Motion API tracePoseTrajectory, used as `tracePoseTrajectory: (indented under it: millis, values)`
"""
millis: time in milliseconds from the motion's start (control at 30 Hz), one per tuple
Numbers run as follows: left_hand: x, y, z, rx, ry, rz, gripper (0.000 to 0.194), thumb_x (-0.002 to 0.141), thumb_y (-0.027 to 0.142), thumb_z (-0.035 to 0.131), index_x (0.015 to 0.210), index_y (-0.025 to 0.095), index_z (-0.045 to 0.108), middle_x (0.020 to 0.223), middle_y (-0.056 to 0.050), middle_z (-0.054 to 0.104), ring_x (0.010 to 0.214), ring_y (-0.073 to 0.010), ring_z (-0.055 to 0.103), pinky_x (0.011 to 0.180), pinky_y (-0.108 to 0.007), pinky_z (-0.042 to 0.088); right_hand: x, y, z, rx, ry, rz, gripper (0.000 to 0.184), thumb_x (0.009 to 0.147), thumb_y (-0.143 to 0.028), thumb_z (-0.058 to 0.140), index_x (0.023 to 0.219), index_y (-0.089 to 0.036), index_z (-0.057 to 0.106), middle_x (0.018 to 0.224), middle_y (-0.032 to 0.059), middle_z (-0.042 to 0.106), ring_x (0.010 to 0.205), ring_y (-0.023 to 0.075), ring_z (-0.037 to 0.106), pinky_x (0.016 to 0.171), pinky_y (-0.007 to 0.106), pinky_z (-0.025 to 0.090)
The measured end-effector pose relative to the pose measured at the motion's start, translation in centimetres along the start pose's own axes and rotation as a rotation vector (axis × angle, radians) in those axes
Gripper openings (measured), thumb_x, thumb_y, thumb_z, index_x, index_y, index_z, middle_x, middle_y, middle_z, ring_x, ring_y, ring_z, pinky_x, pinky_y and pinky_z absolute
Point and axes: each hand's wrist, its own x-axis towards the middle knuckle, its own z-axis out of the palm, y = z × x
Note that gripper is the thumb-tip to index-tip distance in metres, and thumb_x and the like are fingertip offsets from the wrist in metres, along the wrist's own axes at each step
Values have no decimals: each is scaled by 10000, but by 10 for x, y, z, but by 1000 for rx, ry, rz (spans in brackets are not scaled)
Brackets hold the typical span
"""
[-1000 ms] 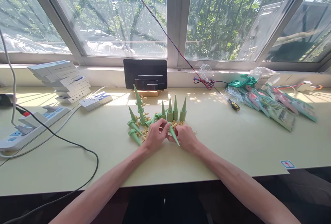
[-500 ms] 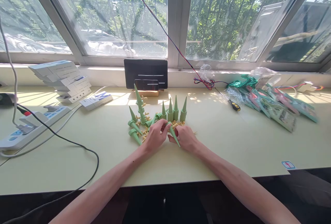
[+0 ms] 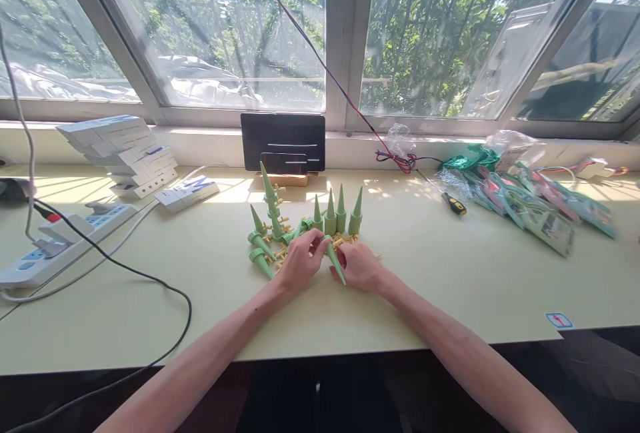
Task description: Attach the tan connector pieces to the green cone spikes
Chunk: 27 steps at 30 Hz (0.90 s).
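Pinched at its wide end in my left hand (image 3: pixel 303 258) is a green plant watering spike (image 3: pixel 335 264), its tip slanting down toward me and to the right. Close beside it, my right hand (image 3: pixel 361 266) has its fingers curled in; what they hold is hidden. A small yellow valve piece (image 3: pixel 341 242) shows between the two hands, and I cannot tell whether it is joined to the spike. Behind my hands several green spikes (image 3: pixel 341 210) stand upright in a row. More spikes with yellow valves (image 3: pixel 261 260) lie and stand to the left.
A tablet (image 3: pixel 283 140) and a phone lean on a wooden stand at the back. White boxes (image 3: pixel 135 160) are stacked at the left, near a power strip (image 3: pixel 65 246) with cables. Rightward lie a screwdriver (image 3: pixel 455 204) and bagged green and pink items (image 3: pixel 535 210).
The spike in my left hand has tilted slightly, its tip shifting a little left. My right fingers have drawn in slightly. The other spikes stay as they were.
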Motion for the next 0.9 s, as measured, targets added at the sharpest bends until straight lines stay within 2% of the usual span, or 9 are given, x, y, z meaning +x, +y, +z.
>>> tracePoseTrajectory:
  millis: [200,467,667,900]
  values:
    - [3,1,-2,-33,2,-6,192,951,325,541,816,188,551,647,18,562,541,-118,532,528,-242,455,-2,-2,-8,5,-91,-26,362,674,-385,787,772,-203,491,658,-27,546,582,135,477,555,264,332]
    - [6,-1,-4,-72,-19,-32,177,946,330,548,845,186,557,667,19,575,535,-111,553,522,-235,473,0,-1,-15,30,-224,-52,684,540,-678,829,926,-206,518,642,-45,535,595,168,514,555,274,341]
    - [6,-2,-3,-102,-16,-26,162,956,325,539,873,186,548,657,38,565,476,-94,558,497,-224,473,0,-1,-14,53,-225,-69,710,533,-718,816,925,-206,520,654,-35,540,607,180,537,561,276,351]
    - [6,-4,-1,-9,51,84,160,959,319,542,872,186,555,704,15,584,542,-106,555,511,-228,464,-1,-4,-15,107,-209,-30,662,553,-703,823,876,-209,521,654,-31,541,626,184,546,566,274,346]
